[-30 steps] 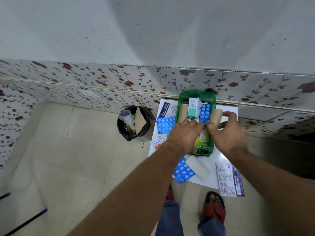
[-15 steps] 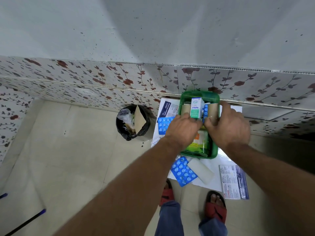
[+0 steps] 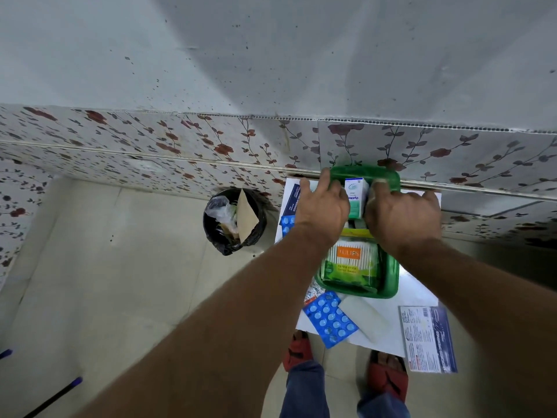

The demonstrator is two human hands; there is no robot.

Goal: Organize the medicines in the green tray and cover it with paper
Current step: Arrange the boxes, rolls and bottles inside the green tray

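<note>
The green tray [image 3: 392,268] lies on a white paper sheet [image 3: 417,292] against the wall. Inside, a white and green medicine box [image 3: 356,197] stands upright at the far end. A pack of cotton swabs [image 3: 349,265] lies at the near end. My left hand [image 3: 324,208] curls over the tray's far left corner, beside the box; what it grips is hidden. My right hand [image 3: 404,215] reaches into the tray to the right of the box, fingers curled down over a cardboard roll that it hides. A blue blister pack [image 3: 330,318] and a white roll [image 3: 364,319] lie outside the tray.
A black bin [image 3: 233,221] with rubbish stands left of the sheet. Another blue blister pack [image 3: 286,224] and a dark leaflet [image 3: 294,197] lie on the sheet's left edge. A printed leaflet [image 3: 428,337] lies at the near right. My feet in red sandals [image 3: 388,372] stand below.
Both hands have moved toward the wall, to the tray's far end. The right hand brought its cardboard roll in beside the box. The swab pack is uncovered now.
</note>
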